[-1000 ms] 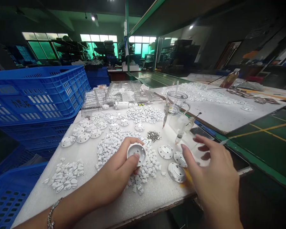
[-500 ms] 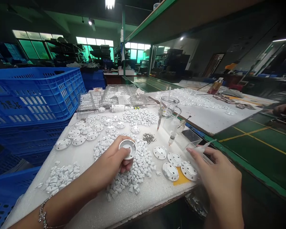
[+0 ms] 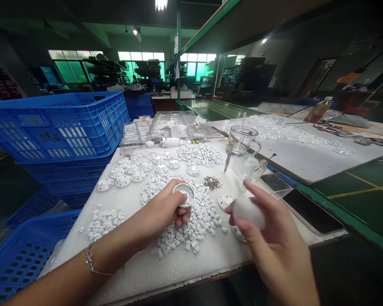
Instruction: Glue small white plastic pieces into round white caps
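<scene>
One round white cap (image 3: 184, 194) with a silver rim sits in my left hand (image 3: 166, 211), fingers pinched around it, above the heap of little white bits (image 3: 191, 221). Beside that heap, my right hand (image 3: 268, 238) is curled around one blurry white thing (image 3: 248, 211).

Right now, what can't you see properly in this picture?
- Head view: the white thing in the right hand is blurred; its shape is unclear.
- The round discs beside it are partly hidden behind that hand.
- The left hand covers the underside of the round cap it holds.
- The writing on the blue crate is too small to read.
</scene>
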Action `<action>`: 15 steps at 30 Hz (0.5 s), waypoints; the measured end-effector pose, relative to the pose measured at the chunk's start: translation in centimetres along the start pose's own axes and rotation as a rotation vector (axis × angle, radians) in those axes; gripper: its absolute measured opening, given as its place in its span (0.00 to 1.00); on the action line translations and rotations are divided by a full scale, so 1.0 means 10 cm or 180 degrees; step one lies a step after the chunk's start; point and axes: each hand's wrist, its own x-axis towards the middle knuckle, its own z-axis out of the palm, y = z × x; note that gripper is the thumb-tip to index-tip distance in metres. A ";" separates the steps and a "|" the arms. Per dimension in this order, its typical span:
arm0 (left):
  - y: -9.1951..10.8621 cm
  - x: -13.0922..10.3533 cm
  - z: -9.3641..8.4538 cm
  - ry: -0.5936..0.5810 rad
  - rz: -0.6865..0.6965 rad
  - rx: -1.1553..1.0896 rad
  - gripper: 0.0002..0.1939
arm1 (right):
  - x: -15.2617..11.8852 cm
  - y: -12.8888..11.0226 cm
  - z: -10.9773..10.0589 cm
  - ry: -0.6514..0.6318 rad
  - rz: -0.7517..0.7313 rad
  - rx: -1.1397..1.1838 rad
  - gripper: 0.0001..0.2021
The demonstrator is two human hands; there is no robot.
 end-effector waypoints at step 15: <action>0.07 -0.07 -0.14 0.0196 0.0068 0.1326 0.09 | 0.09 0.06 0.40 0.2441 -0.1247 -0.0619 0.07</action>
